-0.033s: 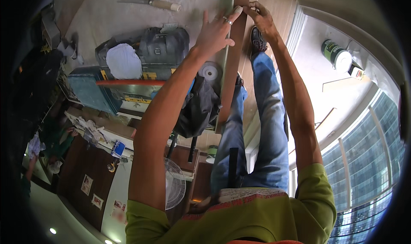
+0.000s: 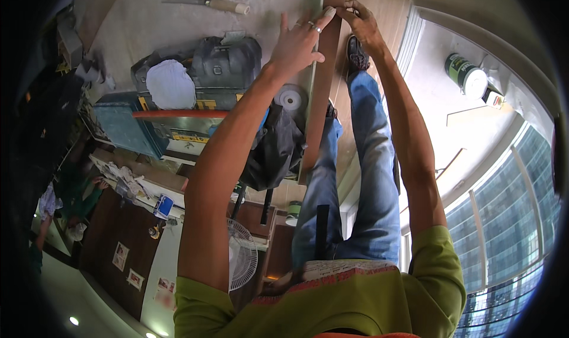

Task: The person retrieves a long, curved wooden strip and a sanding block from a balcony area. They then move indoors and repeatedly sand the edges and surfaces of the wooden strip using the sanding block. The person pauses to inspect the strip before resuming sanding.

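A cluttered room under work is shown, closed off at the right by a curved window wall and occupied at the far left by another person's green sleeve. Along the middle, beside the wearer's legs in blue jeans, a long brown strip is laid lengthwise, and by its upper stretch both hands are placed. To its left, a dark tool bag is topped by a pale round pad; a teal case is set just below, and a white fan is partly hidden by the left arm. At the right, a green and white can is seen. The left hand is held with fingers spread, one fingertip being brought to the strip's top. By the right hand, thumb and fingers are drawn together there; whether anything small is pinched cannot be told. Farther left, a wooden-handled blade is left lying, untouched. Against the preceding picture, no clear shift of hands or strip can be made out; steady contact, rather than a new motion, is suggested.
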The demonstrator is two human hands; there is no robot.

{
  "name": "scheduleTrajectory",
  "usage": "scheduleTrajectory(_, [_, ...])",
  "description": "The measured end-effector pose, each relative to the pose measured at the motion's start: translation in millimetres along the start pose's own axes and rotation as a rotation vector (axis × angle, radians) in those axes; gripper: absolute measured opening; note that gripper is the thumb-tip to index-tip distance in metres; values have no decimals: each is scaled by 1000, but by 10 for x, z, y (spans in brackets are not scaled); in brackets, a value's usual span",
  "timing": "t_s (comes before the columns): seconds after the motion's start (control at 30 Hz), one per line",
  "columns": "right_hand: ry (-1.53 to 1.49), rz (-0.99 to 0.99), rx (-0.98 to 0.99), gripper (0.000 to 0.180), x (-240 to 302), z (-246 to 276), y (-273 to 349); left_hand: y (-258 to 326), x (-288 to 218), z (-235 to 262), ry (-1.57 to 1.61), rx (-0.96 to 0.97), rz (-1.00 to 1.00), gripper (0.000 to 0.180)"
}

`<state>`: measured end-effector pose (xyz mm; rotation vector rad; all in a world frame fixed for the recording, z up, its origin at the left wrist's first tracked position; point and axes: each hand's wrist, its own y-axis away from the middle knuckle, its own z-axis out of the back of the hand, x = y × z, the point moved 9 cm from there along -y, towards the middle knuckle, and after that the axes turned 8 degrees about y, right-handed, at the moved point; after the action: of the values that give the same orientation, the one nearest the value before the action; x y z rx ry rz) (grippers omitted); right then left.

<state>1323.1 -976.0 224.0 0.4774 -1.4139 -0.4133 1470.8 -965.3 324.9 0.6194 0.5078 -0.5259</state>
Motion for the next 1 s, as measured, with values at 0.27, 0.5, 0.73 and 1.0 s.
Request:
scheduleTrajectory(0.27, [-121, 44, -117, 15, -14, 79, -201, 176, -83, -35, -24, -74, -62, 106])
scheduleTrajectory(0.5, [-92, 200, -176, 15, 195, 222, -479, 424, -99, -255, -100, 83, -37, 97])
scheduleTrajectory(0.73, [-228, 298, -122, 27, 170, 245, -790, 402, -63, -205, -137, -10, -112, 93])
scheduleTrajectory(1.0, [-70, 196, -338, 46, 206, 223, -174, 378, -25, -251, -120, 75, 2, 107])
